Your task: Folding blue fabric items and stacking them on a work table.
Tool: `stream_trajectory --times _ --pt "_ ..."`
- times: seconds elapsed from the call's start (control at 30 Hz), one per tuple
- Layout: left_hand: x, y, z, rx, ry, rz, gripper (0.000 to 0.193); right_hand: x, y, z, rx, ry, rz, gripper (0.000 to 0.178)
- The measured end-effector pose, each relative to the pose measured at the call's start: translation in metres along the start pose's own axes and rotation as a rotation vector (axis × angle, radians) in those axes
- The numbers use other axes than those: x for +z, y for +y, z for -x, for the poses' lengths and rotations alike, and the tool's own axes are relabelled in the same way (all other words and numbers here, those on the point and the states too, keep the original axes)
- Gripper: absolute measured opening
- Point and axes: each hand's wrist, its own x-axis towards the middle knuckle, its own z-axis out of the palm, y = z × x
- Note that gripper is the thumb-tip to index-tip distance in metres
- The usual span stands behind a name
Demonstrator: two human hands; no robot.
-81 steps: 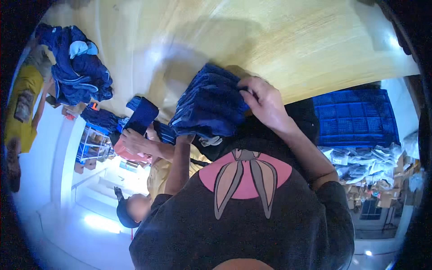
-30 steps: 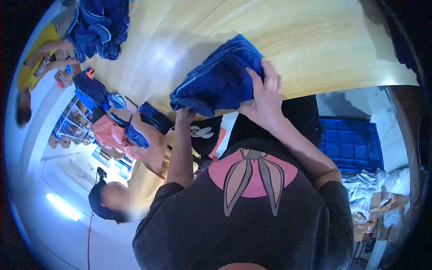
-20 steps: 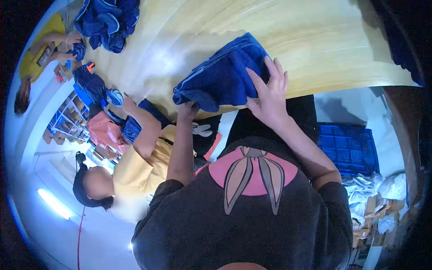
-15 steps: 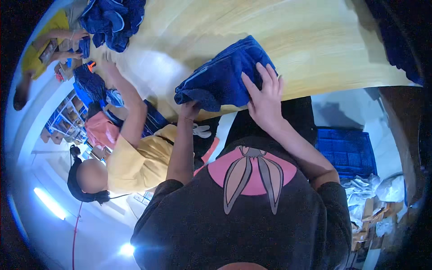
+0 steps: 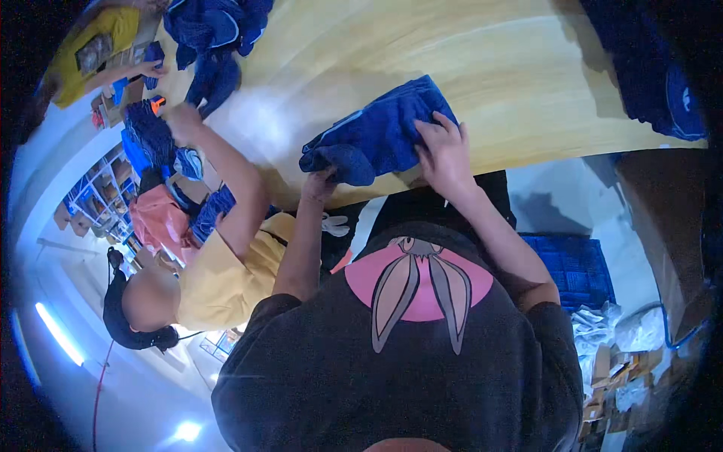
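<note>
A folded dark-blue denim garment [image 5: 392, 128] lies on the yellow-topped table [image 5: 520, 98], close to its near edge. At the garment's lower left end, my left hand [image 5: 319, 185] has its fingers tucked under a loose rolled flap, which partly covers them. My right hand [image 5: 450, 160] is at the opposite end, its fingers bent against the fabric by the right edge and the thumb lower down. Between them the two hands hold the bundle by its ends.
At my left a co-worker in a yellow shirt [image 5: 233, 275] reaches over the table toward a heap of denim [image 5: 215, 34]. Another person [image 5: 98, 53] stands beyond. More dark cloth [image 5: 655, 83] lies far right; a blue crate [image 5: 568, 271] and plastic bags [image 5: 640, 328] sit below.
My right hand's fingers, spread on the garment before, are now more bent at its right edge. Part of the far heap now trails down toward the co-worker's hand. The view has shifted slightly.
</note>
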Motion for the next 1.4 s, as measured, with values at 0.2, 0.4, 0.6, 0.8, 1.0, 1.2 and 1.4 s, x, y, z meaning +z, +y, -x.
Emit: stream_trajectory --times 0.2,0.4,0.6,0.8,1.0,1.2,1.4 --pt "-0.012 0.013 -0.015 0.03 -0.077 0.022 0.055 0.017 0.014 -0.03 0.217 0.052 -0.303 0.039" --pt "-0.007 0.033 -0.022 0.063 -0.088 0.006 0.055 0.032 0.007 -0.059 0.328 0.01 -0.364 0.032" --pt "0.011 0.048 -0.006 0.266 -0.13 -0.513 0.046 0.041 -0.009 -0.053 0.151 0.048 -0.027 0.059" --pt "0.029 0.046 0.004 0.031 0.046 -0.244 0.035 0.052 -0.003 -0.082 0.305 -0.121 -0.048 0.074" --pt "0.022 0.058 -0.024 0.054 -0.001 -0.544 0.046 0.04 -0.009 -0.105 0.575 -0.149 -0.487 0.077" --pt "-0.013 0.2 -0.096 0.071 -0.608 -0.817 0.021 0.0 0.019 -0.145 0.583 -0.348 -0.508 0.086" --pt "-0.008 0.346 -0.273 0.428 0.335 0.115 0.033 -0.002 0.034 -0.147 0.548 -0.321 -0.241 0.088"
